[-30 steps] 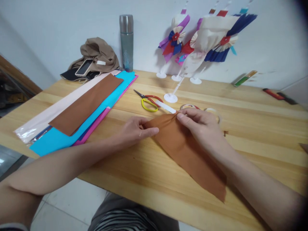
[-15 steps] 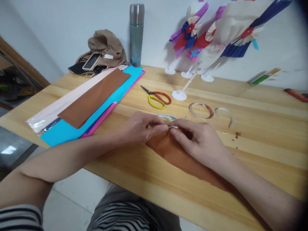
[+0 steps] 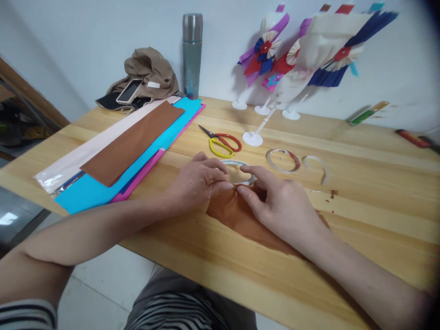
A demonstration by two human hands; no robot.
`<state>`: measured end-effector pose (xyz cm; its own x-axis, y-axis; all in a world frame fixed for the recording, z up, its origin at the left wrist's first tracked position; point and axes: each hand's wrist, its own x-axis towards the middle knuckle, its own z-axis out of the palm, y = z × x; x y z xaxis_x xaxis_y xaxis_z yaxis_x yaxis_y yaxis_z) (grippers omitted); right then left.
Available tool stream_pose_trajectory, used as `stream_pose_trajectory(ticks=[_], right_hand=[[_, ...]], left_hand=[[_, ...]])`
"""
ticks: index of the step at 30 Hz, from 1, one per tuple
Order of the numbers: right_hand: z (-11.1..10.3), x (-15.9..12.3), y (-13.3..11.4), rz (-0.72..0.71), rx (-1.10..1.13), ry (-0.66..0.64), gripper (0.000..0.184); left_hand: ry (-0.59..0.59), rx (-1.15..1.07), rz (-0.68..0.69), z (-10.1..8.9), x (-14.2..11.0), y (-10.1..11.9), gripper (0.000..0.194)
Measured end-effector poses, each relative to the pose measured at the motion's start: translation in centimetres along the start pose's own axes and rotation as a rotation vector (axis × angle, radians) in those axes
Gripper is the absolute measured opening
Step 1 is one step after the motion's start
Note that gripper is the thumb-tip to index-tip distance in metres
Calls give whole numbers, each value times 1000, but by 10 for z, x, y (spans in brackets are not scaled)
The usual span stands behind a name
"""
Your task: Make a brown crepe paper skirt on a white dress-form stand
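Observation:
A sheet of brown crepe paper (image 3: 247, 224) lies slanted on the table, gathered at its upper edge. My left hand (image 3: 202, 181) pinches at the upper left corner of this sheet, thumb against fingers; anything small between them is hidden. My right hand (image 3: 282, 197) holds the same edge with its thumb on top and the other fingers curled behind. Its index finger is lifted away from the thumb, over a roll of clear tape (image 3: 235, 162). This roll lies just behind the paper, between both hands.
Scissors (image 3: 220, 142) with red and yellow handles lie behind my hands. To the left are stacked crepe paper sheets (image 3: 134, 142). White stands (image 3: 252, 139) with paper-dressed figures, a ring (image 3: 269, 161), a curved strip (image 3: 323, 167), a cutter (image 3: 369, 113) and a bottle (image 3: 192, 59) are farther back.
My right index finger has lifted off the paper's edge, and my fingertips have drawn slightly apart. The tape roll shows more now. The view has shifted a little.

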<state>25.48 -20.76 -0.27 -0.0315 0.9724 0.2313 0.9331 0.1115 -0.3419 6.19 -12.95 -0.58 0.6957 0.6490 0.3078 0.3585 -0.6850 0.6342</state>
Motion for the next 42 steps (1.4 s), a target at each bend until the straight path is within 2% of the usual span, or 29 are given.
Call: stream_pose_trajectory(ticks=[4, 7, 14, 21, 29, 33, 37, 40, 42], right_hand=[[1, -1, -1, 14, 2, -3, 43], [1, -2, -2, 20, -7, 1, 43], [1, -3, -1, 2, -25, 4, 43], [3, -5, 2, -43, -62, 50, 44], [4, -3, 5, -22, -29, 87, 42], [3, -2, 4, -29, 86, 145, 36], [-3, -2, 2, -29, 228, 190, 20], [-7, -1, 2, -13, 289, 157, 11], [-8, -1, 1, 5, 313, 103, 16]], left_hand=[[109, 19, 110, 6, -2, -9, 18], [92, -12, 172, 9, -3, -12, 21], [12, 27, 160, 8, -3, -9, 27], [60, 56, 277, 12, -1, -16, 29], [22, 33, 218, 14, -3, -16, 25], [-25, 26, 74, 9, -5, -7, 22], [-47, -61, -63, 3, -6, 1, 20], [-67, -135, -104, 1, -4, 4, 20], [-83, -209, -107, 1, -3, 5, 18]])
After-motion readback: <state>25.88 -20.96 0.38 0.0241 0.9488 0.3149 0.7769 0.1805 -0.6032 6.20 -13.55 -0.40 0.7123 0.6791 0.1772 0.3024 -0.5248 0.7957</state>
